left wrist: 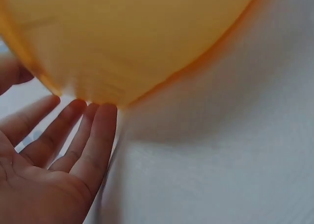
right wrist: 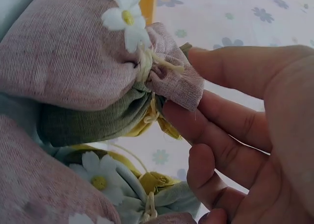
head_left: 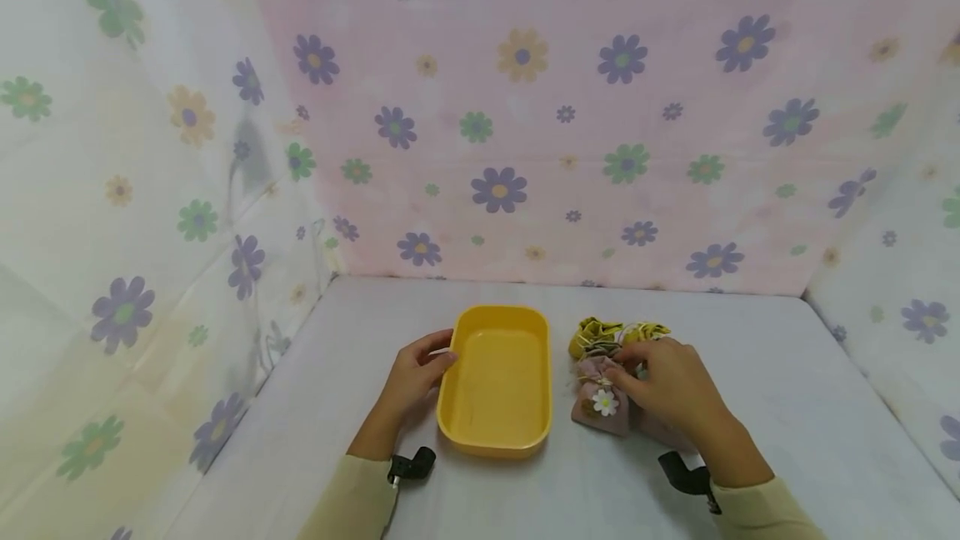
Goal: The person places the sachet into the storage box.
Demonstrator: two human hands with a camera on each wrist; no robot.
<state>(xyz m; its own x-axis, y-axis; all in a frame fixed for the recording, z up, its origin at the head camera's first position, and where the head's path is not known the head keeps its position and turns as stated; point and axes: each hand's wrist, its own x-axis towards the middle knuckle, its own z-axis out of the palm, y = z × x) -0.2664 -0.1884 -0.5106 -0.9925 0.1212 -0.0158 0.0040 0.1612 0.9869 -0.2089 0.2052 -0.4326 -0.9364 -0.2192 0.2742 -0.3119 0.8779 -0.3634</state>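
fingers of left hand [head_left: 411, 382] straight against yellow tray [head_left: 497, 432]; right hand [head_left: 670, 386] pinching pink pouch [head_left: 600, 403].

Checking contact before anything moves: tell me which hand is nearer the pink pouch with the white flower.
Right. The right hand pinches the gathered neck of the pink pouch. The left hand is across the yellow tray, fingers against its far-side wall.
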